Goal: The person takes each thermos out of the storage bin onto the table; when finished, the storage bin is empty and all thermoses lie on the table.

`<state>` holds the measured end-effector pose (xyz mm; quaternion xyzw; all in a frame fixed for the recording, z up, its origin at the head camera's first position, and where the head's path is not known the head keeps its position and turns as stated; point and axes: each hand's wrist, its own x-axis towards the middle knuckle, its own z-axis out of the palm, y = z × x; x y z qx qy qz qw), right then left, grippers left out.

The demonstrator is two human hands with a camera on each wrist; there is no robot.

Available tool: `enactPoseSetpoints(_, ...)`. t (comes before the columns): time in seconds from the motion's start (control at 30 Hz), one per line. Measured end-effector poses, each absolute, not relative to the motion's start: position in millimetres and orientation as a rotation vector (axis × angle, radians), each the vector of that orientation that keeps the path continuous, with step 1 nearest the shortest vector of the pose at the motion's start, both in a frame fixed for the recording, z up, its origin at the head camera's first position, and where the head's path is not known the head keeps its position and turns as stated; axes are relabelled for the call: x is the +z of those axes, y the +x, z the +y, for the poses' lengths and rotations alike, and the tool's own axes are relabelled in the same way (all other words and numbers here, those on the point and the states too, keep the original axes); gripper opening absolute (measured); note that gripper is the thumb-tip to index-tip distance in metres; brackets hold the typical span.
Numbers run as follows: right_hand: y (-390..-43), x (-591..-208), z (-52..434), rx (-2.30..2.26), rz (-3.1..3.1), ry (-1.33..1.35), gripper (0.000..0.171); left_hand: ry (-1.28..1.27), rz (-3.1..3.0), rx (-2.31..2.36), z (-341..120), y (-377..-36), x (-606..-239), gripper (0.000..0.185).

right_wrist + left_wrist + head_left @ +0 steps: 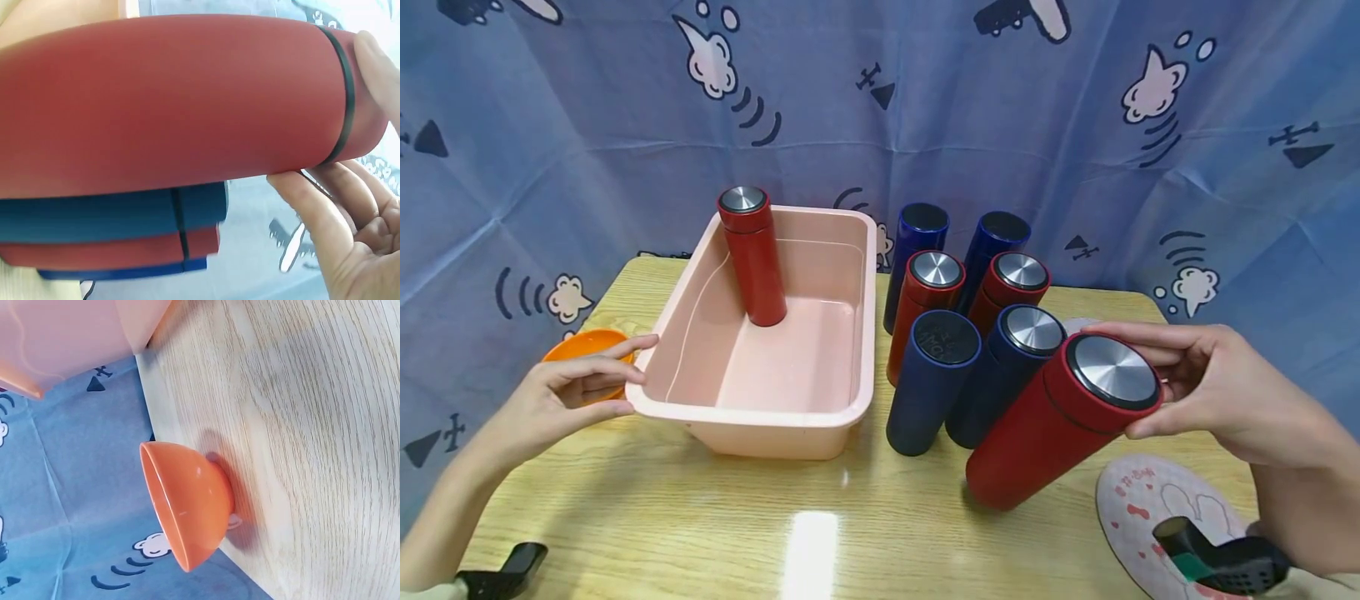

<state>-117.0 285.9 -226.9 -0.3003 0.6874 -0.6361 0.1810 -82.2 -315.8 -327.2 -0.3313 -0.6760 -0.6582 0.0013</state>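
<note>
**Red flask tilted at the counter's right, held by its cap**

The red flask point(1060, 417) leans over at the front right of the wooden counter point(700, 517), its base on the wood and its steel-topped cap tipped toward us. Our right hand point(1217, 392) holds it at the cap end: the fingers point(1138, 333) curve over the far side of the cap and the thumb presses the near side, so this grip is clamped on the flask. In the right wrist view the same flask point(175, 100) fills the picture lengthwise, with fingertips point(372, 56) on its cap.

Just behind it stands a tight cluster of flasks point(970, 308), some dark blue, some red; we count six, though those at the back are partly hidden.

To the left sits a pink plastic tub point(752, 417). One more red flask point(752, 258) stands upright inside it, near the far left corner.

Our left hand point(561, 396) rests at the tub's near left corner, fingers loosely curved and apart, thumb close under the rim; we think the fingertips touch the rim, but the view is not clear enough to be sure. Just beyond that hand an orange bowl point(587, 346) sits at the counter's left edge.

A round patterned mat point(1150, 508) lies at the front right. A blue printed cloth point(880, 108) hangs behind everything.
</note>
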Motion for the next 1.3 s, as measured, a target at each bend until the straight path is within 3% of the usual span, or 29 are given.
enactPoseSetpoints(0.73,-144.2,-247.7,337.1,-1.83,2.174,-0.412,0.072,-0.981,-2.205,-2.036,-314.8,-78.9,-323.4,0.039)
enactPoseSetpoints(1.3,-192.5,-261.7,346.9,-1.772,2.364,-0.312,0.058,-1.013,-2.153,-2.073,-315.2,-79.4,-325.7,0.041)
